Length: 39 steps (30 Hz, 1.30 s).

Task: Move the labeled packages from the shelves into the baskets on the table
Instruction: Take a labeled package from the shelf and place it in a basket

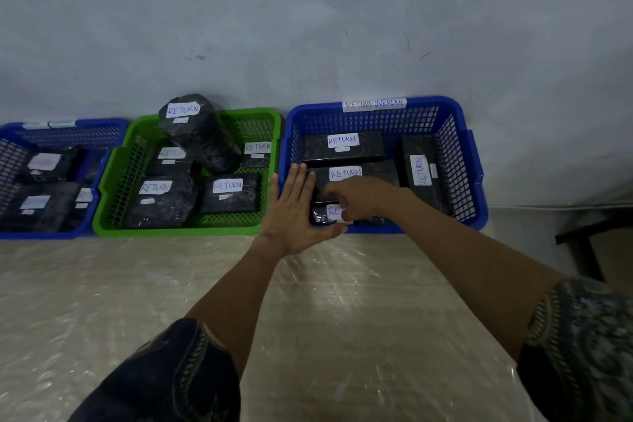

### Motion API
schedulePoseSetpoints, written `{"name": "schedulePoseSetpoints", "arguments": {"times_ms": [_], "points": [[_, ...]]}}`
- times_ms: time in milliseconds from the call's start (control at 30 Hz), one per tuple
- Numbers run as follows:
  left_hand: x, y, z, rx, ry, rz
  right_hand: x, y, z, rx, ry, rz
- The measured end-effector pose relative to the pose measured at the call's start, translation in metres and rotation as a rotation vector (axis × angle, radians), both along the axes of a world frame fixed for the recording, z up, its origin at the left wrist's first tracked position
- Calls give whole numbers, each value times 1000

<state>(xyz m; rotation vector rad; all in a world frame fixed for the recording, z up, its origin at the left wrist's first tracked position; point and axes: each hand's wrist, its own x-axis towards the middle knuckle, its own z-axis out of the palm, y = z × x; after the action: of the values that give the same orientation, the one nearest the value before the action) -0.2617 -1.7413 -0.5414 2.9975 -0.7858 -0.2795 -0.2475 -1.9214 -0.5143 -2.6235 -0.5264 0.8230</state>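
Note:
A blue basket [462, 154] tagged "RETURN OVERDUE" stands at the right against the wall. It holds several black wrapped packages with white "RETURN" labels. My right hand [359, 197] reaches into its front part, fingers curled on a black package [320, 216] at the near wall. My left hand [293, 212] is flat with straight fingers over the basket's front left corner, next to that package. A green basket [113, 181] in the middle holds several more labelled packages, one a tall round bundle [202, 137]. A second blue basket [78, 233] is at the left.
The baskets stand in a row on a table covered in clear plastic sheet [308, 301], backed by a grey wall. A dark piece of furniture [589, 236] shows beyond the table's right edge. No shelves are in view.

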Motion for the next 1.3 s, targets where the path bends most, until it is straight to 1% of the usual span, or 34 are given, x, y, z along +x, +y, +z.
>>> {"name": "schedulePoseSetpoints", "arguments": {"times_ms": [167,400,467,500,567,600,667,733,933,1233,1300], "points": [[0,1,0,20,5,5,-14,-21,-14,-46,-86,-103],[0,0,-1,31,9,-2,-19,-24,-16,-90,-189,-75],[-1,0,0,29,6,-5,-21,-33,-13,-94,-322,-123],[-1,0,0,26,9,-6,-22,-39,-12,-116,-446,-164],[-1,1,0,21,16,-6,-23,-60,-16,-218,-632,-305],[-1,1,-1,21,16,-6,-26,-72,-19,-271,-661,-388],[0,1,-1,20,14,-7,-32,-93,-24,-363,-598,-490],[0,1,-1,18,16,-5,-36,-106,-28,-405,-542,-524],[-1,1,-1,29,20,-3,-24,-109,-37,-278,-373,-570],[0,2,-2,27,20,-8,-14,-108,-43,-247,-236,-629],[0,2,-3,28,17,-8,-19,-104,-40,-266,-238,-633]]}}
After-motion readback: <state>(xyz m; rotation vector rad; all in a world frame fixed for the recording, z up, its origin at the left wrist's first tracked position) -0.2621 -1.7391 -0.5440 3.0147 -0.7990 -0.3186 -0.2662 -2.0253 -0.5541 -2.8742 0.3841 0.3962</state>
